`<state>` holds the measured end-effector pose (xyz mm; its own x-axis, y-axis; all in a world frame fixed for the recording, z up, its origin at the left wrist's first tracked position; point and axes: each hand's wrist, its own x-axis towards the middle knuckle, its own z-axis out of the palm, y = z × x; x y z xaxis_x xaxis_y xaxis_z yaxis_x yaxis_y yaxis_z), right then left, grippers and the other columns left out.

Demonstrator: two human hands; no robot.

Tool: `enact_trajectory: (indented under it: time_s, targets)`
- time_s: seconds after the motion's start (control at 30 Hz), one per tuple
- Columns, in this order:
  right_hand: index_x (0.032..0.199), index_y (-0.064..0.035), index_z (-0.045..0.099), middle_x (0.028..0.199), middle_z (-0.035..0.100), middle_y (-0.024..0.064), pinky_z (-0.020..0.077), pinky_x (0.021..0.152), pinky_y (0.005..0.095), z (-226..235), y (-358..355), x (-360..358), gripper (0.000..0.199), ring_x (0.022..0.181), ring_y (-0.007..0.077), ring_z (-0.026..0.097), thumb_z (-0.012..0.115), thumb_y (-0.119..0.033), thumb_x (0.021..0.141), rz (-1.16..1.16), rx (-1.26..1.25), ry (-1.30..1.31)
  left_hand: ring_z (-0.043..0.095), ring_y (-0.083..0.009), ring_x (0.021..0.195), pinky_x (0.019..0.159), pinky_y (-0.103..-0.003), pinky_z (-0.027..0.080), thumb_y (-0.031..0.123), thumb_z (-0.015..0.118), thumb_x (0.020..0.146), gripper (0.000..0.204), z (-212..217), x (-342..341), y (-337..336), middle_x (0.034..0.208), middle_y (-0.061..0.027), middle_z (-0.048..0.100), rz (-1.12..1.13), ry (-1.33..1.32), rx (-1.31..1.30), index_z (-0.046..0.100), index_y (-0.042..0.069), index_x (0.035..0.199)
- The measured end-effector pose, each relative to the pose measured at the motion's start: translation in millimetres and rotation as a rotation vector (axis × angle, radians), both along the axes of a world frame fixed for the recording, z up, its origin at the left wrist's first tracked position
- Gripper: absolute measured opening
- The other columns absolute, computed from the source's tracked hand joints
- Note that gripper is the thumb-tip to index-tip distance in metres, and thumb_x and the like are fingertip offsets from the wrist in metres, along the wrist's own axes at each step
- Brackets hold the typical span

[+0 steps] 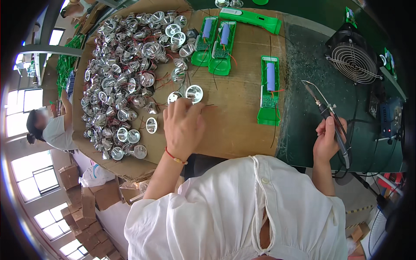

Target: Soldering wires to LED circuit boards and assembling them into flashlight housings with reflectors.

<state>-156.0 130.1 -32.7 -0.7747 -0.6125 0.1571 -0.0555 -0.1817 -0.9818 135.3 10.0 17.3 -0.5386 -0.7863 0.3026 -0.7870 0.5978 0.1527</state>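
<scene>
My left hand (184, 126) is over the cardboard with its fingers bent down and drawn together, their tips hidden. Right at its fingertips lies a silver reflector cup (173, 96), and a white-rimmed reflector cup (194, 93) sits just beyond. A thin wire sticks out near the fingers. In my right hand (327, 139) is a soldering iron (325, 112), gripped by its black handle, tip up and to the left, with a thin curved metal tube beside the tip. Between the hands lies an open green flashlight housing (270, 91) with a purple battery, circuit board and loose wires.
A big pile of reflector cups (123, 73) covers the cardboard's left. At the back are two open green housings (221, 65) and a closed green flashlight (251, 18). A round fan (353, 63) and a blue box (391, 117) stand right. Another person (58, 130) sits far left.
</scene>
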Motion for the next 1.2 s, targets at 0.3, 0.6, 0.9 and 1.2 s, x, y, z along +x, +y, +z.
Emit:
enact_trajectory:
  time_s: [0.3, 0.6, 0.9, 1.2]
  targets:
    - [0.089, 0.0034, 0.047, 0.064, 0.051, 0.0092, 0.0376, 0.044, 0.0211, 9, 34, 16, 0.019, 0.046, 0.0111, 0.046, 0.056, -0.01, 0.08, 0.131, 0.016, -0.041, 0.052, -0.0218, 0.085, 0.076, -0.035, 0.037, 0.011, 0.066, 0.067, 0.007, -7, -27, 0, 0.085, -0.0025, 0.058, -0.135, 0.18, 0.035, 0.06, 0.009, 0.07]
    - [0.085, 0.0025, 0.051, 0.068, 0.055, 0.0078, 0.0434, 0.047, 0.0217, 18, 42, 33, 0.017, 0.053, 0.0098, 0.053, 0.063, -0.003, 0.075, 0.266, 0.132, 0.039, 0.051, -0.0222, 0.062, 0.065, -0.035, 0.039, 0.014, 0.066, 0.071, 0.011, -26, -86, 26, 0.061, -0.0047, 0.055, -0.051, 0.48, 0.471, 0.06, 0.007, 0.066]
    - [0.084, 0.0025, 0.053, 0.067, 0.057, 0.0056, 0.0422, 0.047, 0.0194, 12, 28, 34, 0.016, 0.053, 0.0067, 0.052, 0.064, -0.003, 0.074, 0.269, 0.132, 0.058, 0.052, -0.0233, 0.064, 0.059, -0.034, 0.041, 0.011, 0.065, 0.071, 0.013, -34, -101, 20, 0.068, -0.0087, 0.054, -0.033, 0.579, 0.589, 0.058, 0.002, 0.064]
    - [0.081, 0.0028, 0.054, 0.064, 0.057, 0.0045, 0.0414, 0.047, 0.0186, 15, 15, 37, 0.015, 0.053, 0.0054, 0.051, 0.065, -0.003, 0.074, 0.279, 0.165, 0.008, 0.054, -0.022, 0.059, 0.054, -0.031, 0.043, 0.011, 0.063, 0.072, 0.015, -32, -105, 17, 0.067, -0.0099, 0.054, 0.059, 0.637, 0.671, 0.057, 0.0, 0.064]
